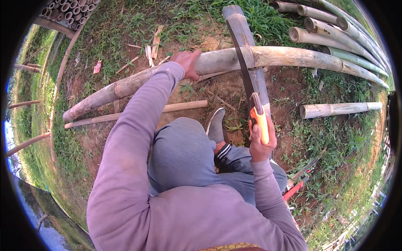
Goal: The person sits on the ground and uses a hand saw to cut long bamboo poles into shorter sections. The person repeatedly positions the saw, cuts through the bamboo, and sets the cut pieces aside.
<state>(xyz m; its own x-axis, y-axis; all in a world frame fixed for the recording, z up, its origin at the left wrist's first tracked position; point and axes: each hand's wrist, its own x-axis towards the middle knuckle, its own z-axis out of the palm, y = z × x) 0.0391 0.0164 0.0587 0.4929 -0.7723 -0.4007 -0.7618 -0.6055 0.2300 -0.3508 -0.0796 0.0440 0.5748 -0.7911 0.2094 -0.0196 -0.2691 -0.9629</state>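
A long bamboo pole lies crosswise over a second, grey pole, ahead of the person's bent knee; the left hand is clasped over its upper side, to the left of the crossing. The right hand, its fingers wrapped around the orange handle of a handsaw, lies nearer the body than the long bamboo pole and apart from it, while the dark blade extends forward across that pole beside the crossing; tooth contact cannot be determined.
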